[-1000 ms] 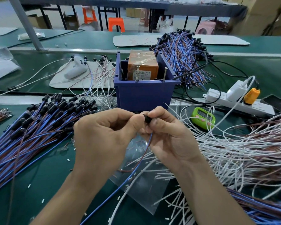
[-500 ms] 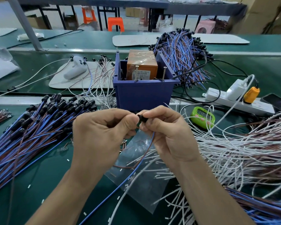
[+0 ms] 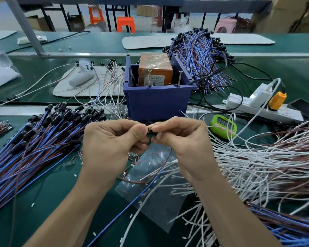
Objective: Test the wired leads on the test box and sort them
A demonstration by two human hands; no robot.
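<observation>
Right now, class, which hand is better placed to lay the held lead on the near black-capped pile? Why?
Probably left. Both hands pinch the black cap, but the left hand sits beside that pile; the right hand would cross over.

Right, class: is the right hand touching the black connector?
Touching. The head view shows the right hand pinching the black connector; the left hand pinches it too.

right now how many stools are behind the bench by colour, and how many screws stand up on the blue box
orange stools: 2
pink stool: 1
upright screws on the blue box: 2
total: 5
</observation>
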